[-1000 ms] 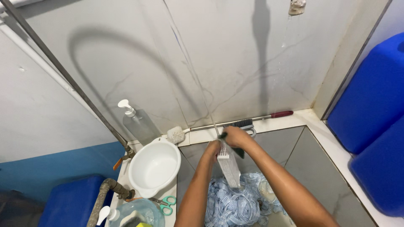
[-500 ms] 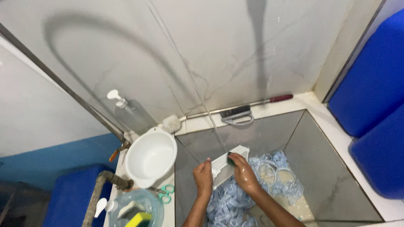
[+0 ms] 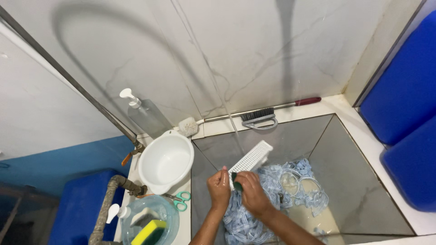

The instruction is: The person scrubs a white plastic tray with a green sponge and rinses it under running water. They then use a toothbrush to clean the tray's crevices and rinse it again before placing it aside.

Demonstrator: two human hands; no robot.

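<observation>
From the head camera, looking down into a tiled wash basin (image 3: pixel 363 181), both hands meet low in the middle of the frame over a heap of pale blue patterned cloth (image 3: pixel 254 213) lying soaked in shallow cloudy water. The left hand (image 3: pixel 219 188) is closed around the near end of a white slotted plastic grille (image 3: pixel 250 161), holding it tilted up and away so that its far end sits under the thin stream of water (image 3: pixel 227 113) falling from above, apparently to let the stream rinse it. The right hand (image 3: pixel 251 193) is closed on a small dark green scrubbing pad (image 3: pixel 237 182) and presses it against the grille's lower end, just beside the left hand's fingers. On the basin's back ledge a long-handled brush (image 3: pixel 261 117) with a red grip lies flat along the wall, next to a round white bottle brush (image 3: pixel 187 126). On the worktop to the left stand a clear pump bottle (image 3: pixel 145 115), a white plastic bowl (image 3: pixel 165 161), green-handled scissors (image 3: pixel 179 199) and a clear tub (image 3: pixel 147 220) holding a yellow-and-green sponge (image 3: pixel 150 231), all within easy reach of the hands. Blue containers (image 3: pixel 404 113) stand well apart to the right.
</observation>
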